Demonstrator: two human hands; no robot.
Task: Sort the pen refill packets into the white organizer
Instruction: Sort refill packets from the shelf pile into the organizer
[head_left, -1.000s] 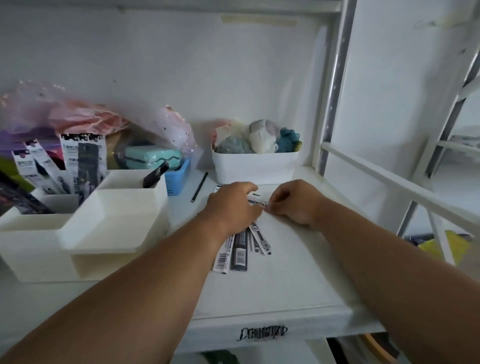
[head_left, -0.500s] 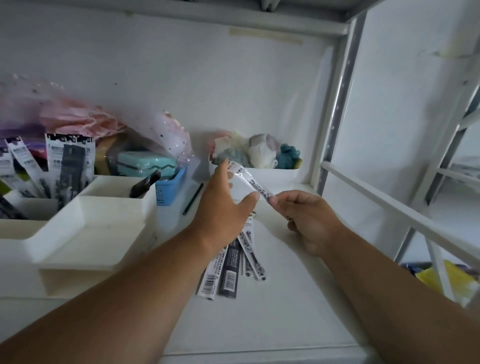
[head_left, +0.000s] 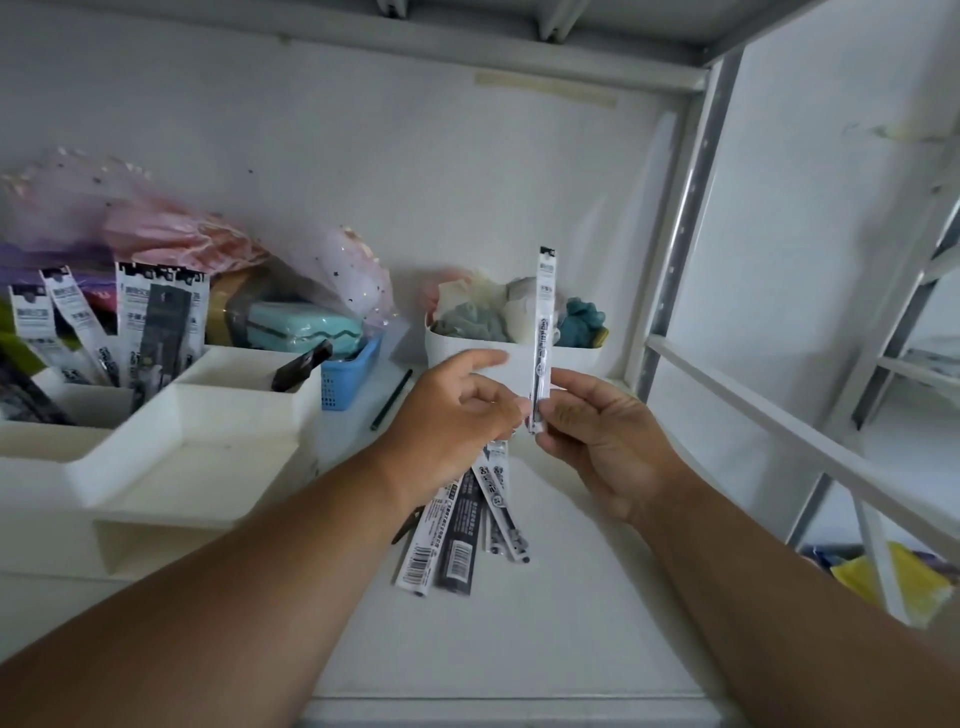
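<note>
A narrow white pen refill packet (head_left: 543, 332) stands upright in the air over the shelf. My right hand (head_left: 608, 447) pinches its lower end, and the curled fingers of my left hand (head_left: 447, 421) meet the same end from the left, index finger stretched out. Several more refill packets (head_left: 457, 540) lie fanned on the white shelf below my hands, partly hidden by my left wrist. The white organizer (head_left: 197, 447) sits at the left with stepped compartments. Other packets (head_left: 156, 322) stand upright in its back-left compartment.
A white bin (head_left: 483, 364) of soft cloth items stands behind the held packet. A blue basket (head_left: 345, 379) with a teal case, pink bags (head_left: 171, 234) and a dark pencil (head_left: 390, 400) lie behind the organizer. A white frame rail (head_left: 779, 426) slants along the right.
The packet was picked from the pile on the shelf and lifted. It has turned from slanted to upright, and both hands have risen with it.
</note>
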